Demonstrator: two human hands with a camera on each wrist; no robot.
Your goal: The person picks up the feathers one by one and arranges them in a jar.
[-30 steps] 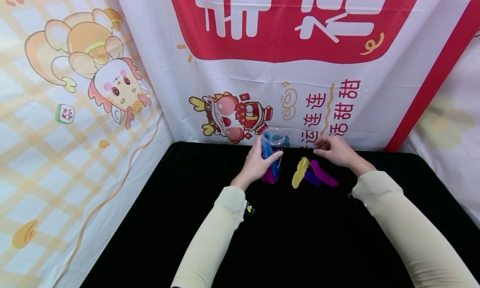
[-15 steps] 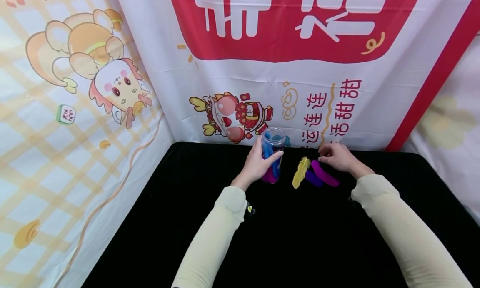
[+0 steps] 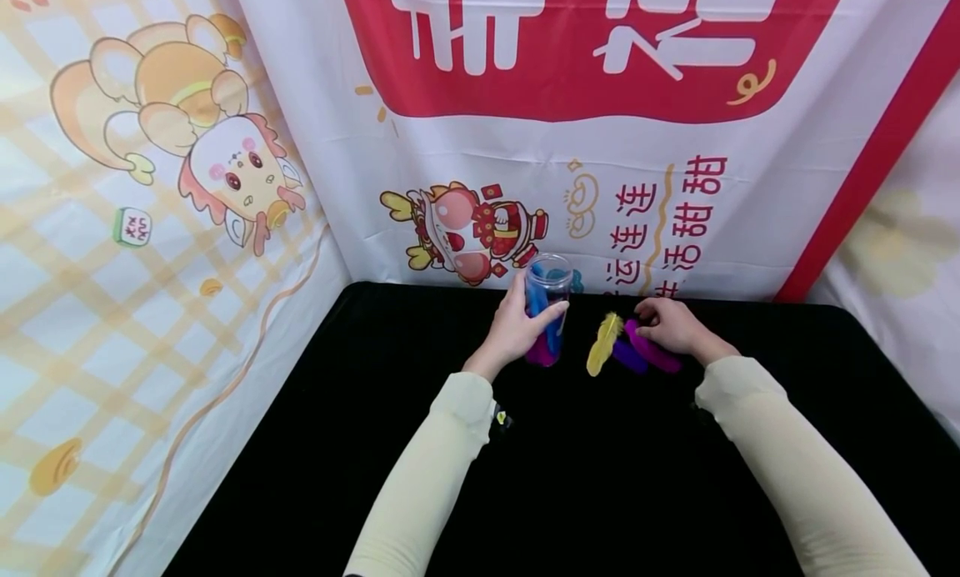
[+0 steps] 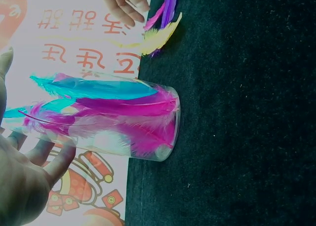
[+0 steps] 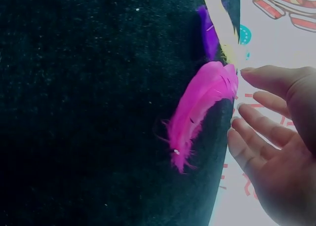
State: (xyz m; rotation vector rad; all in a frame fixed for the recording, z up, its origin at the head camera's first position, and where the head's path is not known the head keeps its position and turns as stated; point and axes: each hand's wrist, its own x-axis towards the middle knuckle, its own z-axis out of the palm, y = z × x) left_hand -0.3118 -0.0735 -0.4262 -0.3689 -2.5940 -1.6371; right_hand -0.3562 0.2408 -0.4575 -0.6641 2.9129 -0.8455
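Observation:
My left hand [image 3: 512, 327] grips a clear jar [image 3: 553, 290] upright at the back of the black table. Blue and magenta feathers [image 4: 138, 110] fill much of the jar; its mouth has no lid on it. To its right a yellow feather [image 3: 603, 345], a purple feather [image 3: 629, 358] and a magenta feather [image 3: 656, 352] lie close together on the cloth. My right hand [image 3: 672, 323] hovers at the far end of the magenta feather, fingers loosely bent and thumb apart from them. In the right wrist view the thumb tip is near that feather, with nothing held.
Black cloth covers the table [image 3: 585, 477]. A white printed sheet [image 3: 465, 152] with red lettering hangs right behind its back edge. On the left hangs a checked sheet [image 3: 172, 310] with cartoon figures.
My right hand has come down and toward me, from beyond the feathers to the far end of the magenta one. The left hand and jar have stayed put.

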